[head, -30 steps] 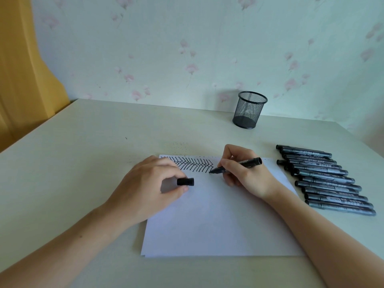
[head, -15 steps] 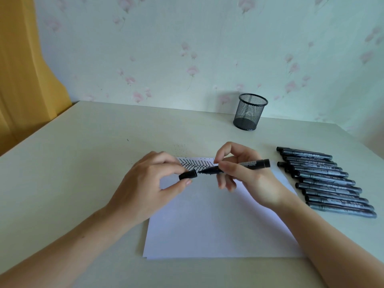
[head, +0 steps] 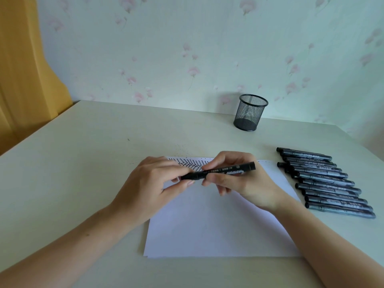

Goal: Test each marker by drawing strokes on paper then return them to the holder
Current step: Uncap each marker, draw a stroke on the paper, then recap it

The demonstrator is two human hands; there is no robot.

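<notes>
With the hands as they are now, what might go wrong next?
1. The left hand is pushing the cap onto the marker held by the right hand; if it seats only partly, the tip may dry out.
2. The holder stands far back by the wall and looks light, so a dropped-in marker may tip it.
3. The row of markers lies under the reaching path, so a forearm may scatter it.

I see soft, even daylight with a slightly green cast, no glare. The holder point(head: 251, 115) throws a faint shadow on the wall point(head: 187, 48) behind it to the left. The table point(head: 83, 163) edges bend (wide lens). Focus is acceptable, corners softer.
</notes>
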